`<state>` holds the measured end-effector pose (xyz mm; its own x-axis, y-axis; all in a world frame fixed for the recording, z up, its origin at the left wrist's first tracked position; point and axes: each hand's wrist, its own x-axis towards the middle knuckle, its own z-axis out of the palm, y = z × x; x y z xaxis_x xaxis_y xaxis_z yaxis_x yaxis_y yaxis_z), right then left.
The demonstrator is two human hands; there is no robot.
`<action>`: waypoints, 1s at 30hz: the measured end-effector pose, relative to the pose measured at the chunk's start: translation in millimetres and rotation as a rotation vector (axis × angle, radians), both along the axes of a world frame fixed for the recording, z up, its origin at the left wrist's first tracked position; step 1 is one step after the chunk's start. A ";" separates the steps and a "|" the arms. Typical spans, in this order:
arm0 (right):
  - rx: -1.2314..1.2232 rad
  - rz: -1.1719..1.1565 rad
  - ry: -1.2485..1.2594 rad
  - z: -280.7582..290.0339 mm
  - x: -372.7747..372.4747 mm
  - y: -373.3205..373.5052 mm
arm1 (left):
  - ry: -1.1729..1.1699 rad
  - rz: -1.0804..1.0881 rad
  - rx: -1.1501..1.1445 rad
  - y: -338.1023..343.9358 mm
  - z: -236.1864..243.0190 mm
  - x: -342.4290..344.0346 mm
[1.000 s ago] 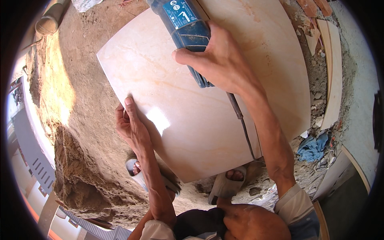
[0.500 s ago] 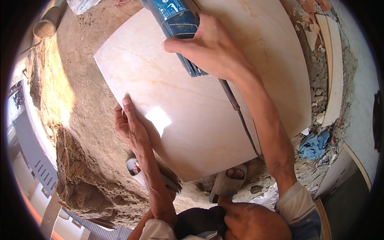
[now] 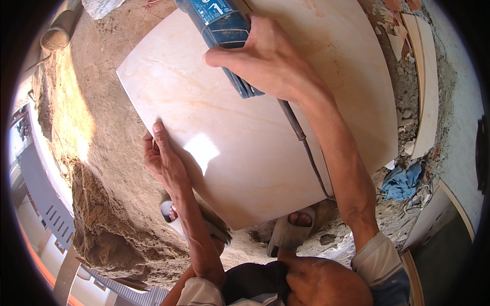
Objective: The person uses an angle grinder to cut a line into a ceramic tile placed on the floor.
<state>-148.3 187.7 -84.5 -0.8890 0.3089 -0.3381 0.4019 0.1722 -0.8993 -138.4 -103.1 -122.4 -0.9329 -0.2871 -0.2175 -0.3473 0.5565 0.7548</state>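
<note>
Right hand [image 3: 265, 61] outstretched, fingers wrapped around blue power tool [image 3: 222, 30] | left hand [image 3: 163, 160] flat, fingers open, pressing cream tile [image 3: 255, 148] edge

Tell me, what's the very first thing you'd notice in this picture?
A big, shiny cream tile fills the middle, lying on sandy ground. At its top, the right hand grips a blue power tool whose dark cord runs back over the tile. The left hand lies flat on the tile's left edge, and a sandalled foot peeks out below it.
</note>
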 end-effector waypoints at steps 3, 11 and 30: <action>-0.001 0.026 -0.030 3.2 1.8 1.3 | 0.015 -0.008 0.012 -1.2 -3.2 0.1; -0.001 0.007 -0.006 -0.5 5.6 -1.5 | 0.030 0.016 0.013 8.1 4.7 0.7; -0.023 -0.010 0.007 6.8 19.3 -3.3 | 0.033 0.023 0.008 8.0 5.7 0.1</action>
